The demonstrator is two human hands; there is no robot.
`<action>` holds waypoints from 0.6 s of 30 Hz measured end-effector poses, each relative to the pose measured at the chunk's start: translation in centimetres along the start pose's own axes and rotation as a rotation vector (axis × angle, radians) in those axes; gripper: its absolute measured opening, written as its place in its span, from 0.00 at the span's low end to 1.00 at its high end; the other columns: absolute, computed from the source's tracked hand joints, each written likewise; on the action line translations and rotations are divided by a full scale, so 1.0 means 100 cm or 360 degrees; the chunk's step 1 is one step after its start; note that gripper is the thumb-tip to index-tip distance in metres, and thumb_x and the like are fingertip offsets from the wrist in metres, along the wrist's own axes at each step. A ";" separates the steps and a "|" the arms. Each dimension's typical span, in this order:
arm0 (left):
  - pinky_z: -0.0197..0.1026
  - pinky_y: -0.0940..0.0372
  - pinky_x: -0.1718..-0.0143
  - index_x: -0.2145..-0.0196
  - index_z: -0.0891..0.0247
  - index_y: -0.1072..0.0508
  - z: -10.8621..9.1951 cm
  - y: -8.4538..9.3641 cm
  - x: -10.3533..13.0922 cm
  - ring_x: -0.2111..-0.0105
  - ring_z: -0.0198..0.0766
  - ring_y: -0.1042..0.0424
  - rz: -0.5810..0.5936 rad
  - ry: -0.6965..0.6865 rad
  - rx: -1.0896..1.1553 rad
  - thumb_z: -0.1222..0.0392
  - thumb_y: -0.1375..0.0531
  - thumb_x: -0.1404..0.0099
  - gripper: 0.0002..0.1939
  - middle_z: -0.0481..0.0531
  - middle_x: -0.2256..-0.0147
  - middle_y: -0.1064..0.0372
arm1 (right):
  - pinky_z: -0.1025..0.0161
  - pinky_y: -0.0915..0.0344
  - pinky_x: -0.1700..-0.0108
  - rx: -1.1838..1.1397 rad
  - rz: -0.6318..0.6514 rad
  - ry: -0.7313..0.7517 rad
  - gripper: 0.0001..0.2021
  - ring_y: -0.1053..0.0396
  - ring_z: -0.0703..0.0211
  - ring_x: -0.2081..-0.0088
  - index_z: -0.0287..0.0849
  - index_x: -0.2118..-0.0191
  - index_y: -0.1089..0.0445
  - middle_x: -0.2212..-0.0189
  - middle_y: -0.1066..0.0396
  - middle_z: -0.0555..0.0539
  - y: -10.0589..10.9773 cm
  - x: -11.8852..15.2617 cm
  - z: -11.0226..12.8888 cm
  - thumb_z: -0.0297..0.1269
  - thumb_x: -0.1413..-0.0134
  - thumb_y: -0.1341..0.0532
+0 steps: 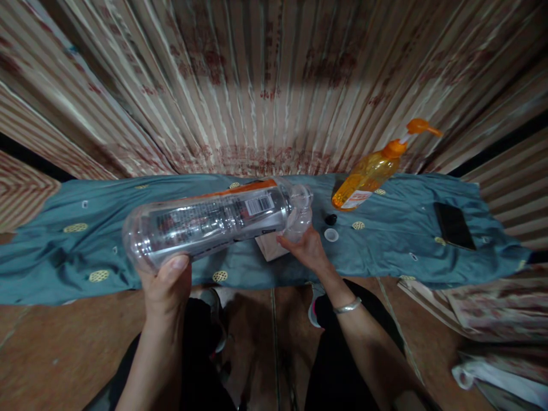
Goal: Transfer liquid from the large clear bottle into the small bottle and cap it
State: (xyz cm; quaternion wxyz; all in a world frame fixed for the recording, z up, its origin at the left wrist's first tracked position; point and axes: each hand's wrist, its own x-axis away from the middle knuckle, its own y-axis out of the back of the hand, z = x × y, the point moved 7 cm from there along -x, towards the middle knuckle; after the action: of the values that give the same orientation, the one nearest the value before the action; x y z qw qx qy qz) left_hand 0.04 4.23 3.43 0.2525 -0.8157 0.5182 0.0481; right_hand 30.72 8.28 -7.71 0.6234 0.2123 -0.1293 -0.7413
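Note:
My left hand (166, 285) is closed around the base end of a large clear plastic bottle (214, 220) with an orange-edged printed label and a barcode. The bottle lies nearly level in the air, its neck pointing right. A small clear bottle (297, 222) is in my right hand (306, 248), fingers wrapped round its lower part. The two bottles' mouths meet or overlap near its top; whether they touch I cannot tell. To the right of this hand, a small black cap (331, 219) and a white round lid (331, 234) lie on the cloth.
A pump bottle (368, 177) of orange liquid stands at the back right of the blue-green cloth (385, 245). A dark flat phone-like object (454, 225) lies farther right. Beneath the large bottle is a pale packet (272, 249). Striped curtains (257, 85) hang behind.

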 end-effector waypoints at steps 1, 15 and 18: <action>0.62 0.25 0.40 0.32 0.38 0.28 -0.001 -0.001 0.000 0.46 0.57 0.19 0.0001 -0.0005 0.0003 0.42 0.17 0.66 0.62 0.53 0.42 0.20 | 0.36 0.18 0.43 0.0002 0.0002 0.0008 0.38 0.15 0.31 0.48 0.35 0.37 0.32 0.50 0.16 0.30 0.000 0.000 0.000 0.47 0.51 0.26; 0.66 0.29 0.37 0.47 0.40 0.18 0.006 0.008 -0.002 0.45 0.58 0.22 -0.0039 -0.0010 -0.0043 0.42 0.17 0.70 0.47 0.50 0.50 0.19 | 0.32 0.19 0.41 -0.0027 0.0008 0.0021 0.38 0.15 0.29 0.47 0.38 0.36 0.32 0.48 0.16 0.32 0.000 -0.001 0.002 0.47 0.51 0.25; 0.66 0.30 0.36 0.48 0.40 0.17 0.005 0.009 0.000 0.45 0.58 0.22 -0.0057 0.0001 -0.0042 0.42 0.18 0.69 0.45 0.50 0.50 0.19 | 0.35 0.20 0.40 -0.0006 -0.0007 0.0011 0.38 0.16 0.31 0.46 0.38 0.37 0.32 0.47 0.16 0.32 0.001 -0.001 0.002 0.48 0.52 0.25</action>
State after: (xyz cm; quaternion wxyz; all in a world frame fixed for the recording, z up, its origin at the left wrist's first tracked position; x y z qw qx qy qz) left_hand -0.67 4.17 2.63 0.2424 -0.8282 0.5029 0.0502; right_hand 30.69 8.33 -7.46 0.6225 0.2141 -0.1254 -0.7423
